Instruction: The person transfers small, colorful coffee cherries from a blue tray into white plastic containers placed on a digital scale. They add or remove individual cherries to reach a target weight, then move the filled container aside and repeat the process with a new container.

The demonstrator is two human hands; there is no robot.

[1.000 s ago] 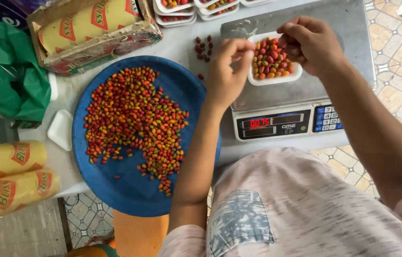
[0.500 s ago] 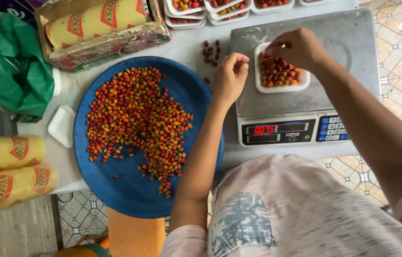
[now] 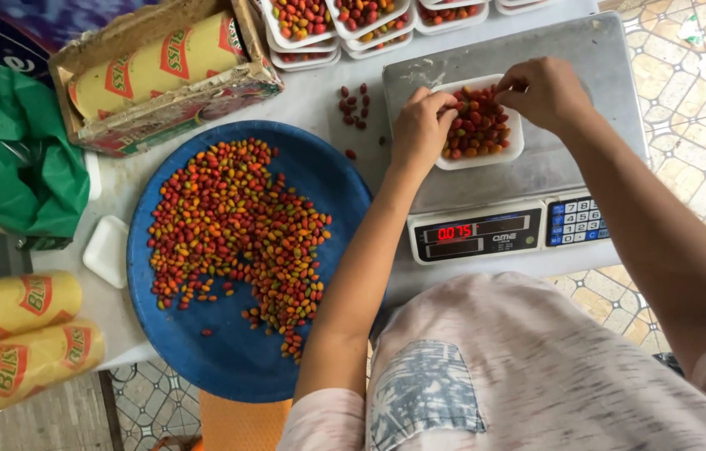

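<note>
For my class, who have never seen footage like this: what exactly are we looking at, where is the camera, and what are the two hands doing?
There is no machine doing the work here, just a person with two bare hands. The camera is worn on the person's head and looks straight down, so the arms reach up into the picture from the bottom edge.

On the white table lies a big blue round tray spread with small red, orange and yellow-green fruits. Beside it stands a digital scale with a lit display. On its metal plate sits a small white tray filled with the same fruits.

The left hand and the right hand both have their fingertips in that small tray, touching the fruits.

Around them: more filled trays at the top, yellow rolls at the left, another in a cardboard box, and a green bag.
</note>
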